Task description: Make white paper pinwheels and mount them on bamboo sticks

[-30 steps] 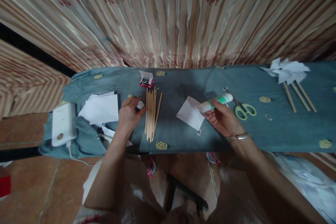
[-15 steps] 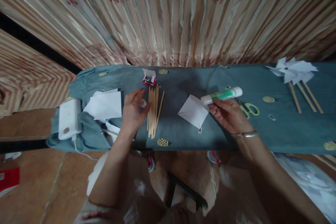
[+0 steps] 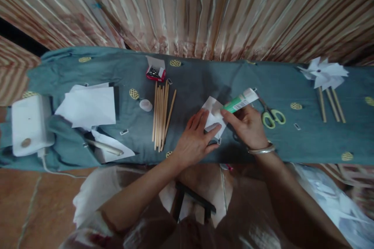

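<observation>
My right hand [image 3: 247, 126] grips a green and white glue stick [image 3: 240, 100], its tip down on a folded white paper square [image 3: 212, 108] lying on the blue-grey cloth [image 3: 198, 81]. My left hand [image 3: 195, 139] lies flat with fingers spread on the left part of that paper. A small white cap [image 3: 145, 104] rests on the cloth to the left, beside a row of several wooden sticks [image 3: 161, 116].
Green-handled scissors [image 3: 271, 116] lie right of my right hand. White paper pinwheels on sticks [image 3: 325, 76] sit far right. A red box of pins [image 3: 155, 72] stands at the back. White paper sheets [image 3: 89, 106] and a white charger block [image 3: 28, 124] lie left. A striped curtain hangs behind.
My left hand has let go of the white cap by the sticks and moved right onto the paper square. My right hand has brought the glue stick down to the paper. The camera has shifted.
</observation>
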### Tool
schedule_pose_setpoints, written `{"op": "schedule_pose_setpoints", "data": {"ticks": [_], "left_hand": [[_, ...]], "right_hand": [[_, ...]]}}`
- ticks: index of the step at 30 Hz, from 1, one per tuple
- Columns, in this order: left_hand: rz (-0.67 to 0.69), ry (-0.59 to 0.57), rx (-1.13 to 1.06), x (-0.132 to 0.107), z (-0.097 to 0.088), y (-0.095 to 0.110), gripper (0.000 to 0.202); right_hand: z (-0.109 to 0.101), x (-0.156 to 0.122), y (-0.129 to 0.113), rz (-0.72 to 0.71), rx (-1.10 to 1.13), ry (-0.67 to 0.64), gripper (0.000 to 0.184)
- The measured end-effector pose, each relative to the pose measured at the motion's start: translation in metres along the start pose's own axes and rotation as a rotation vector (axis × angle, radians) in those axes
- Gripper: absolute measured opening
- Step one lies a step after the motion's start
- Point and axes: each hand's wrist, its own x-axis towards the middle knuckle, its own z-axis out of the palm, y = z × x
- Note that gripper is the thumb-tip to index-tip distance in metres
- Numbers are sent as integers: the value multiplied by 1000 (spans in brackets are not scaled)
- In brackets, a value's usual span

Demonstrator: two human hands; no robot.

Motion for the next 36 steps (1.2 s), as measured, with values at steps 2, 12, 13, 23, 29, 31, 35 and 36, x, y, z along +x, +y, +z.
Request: {"op": "schedule_pose_setpoints", "data": {"ticks": [2,12,13,23,29,31,35,36], "left_hand": [[-10,-3,-18,0,0,-1,59],[-15,-4,-68,-1,1,0,52],[-15,-2,-71,-1,0,0,52],[-19,-3,-79,-1,2,0,52],[-12,13,-78,-1,4,0,51],[-9,15,-76,-1,4,0,51],[-11,16,-76,0,4,1,50],[-12,17,-77,0,5,1,50]], "right_hand": [[1,-2,-2,-7,-116,-5,37],[2,-7,-6,-83,-378,21,37],[2,-7,-6,-89,-394,25,37],[2,-6,-5,-122,-419,16,37],[5,-2,-5,-123,-400,15,39],[5,-2,-5,-125,-401,19,39],[7,-2,-5,-125,-396,28,40],[7,-2,-5,-125,-394,31,40]]}}
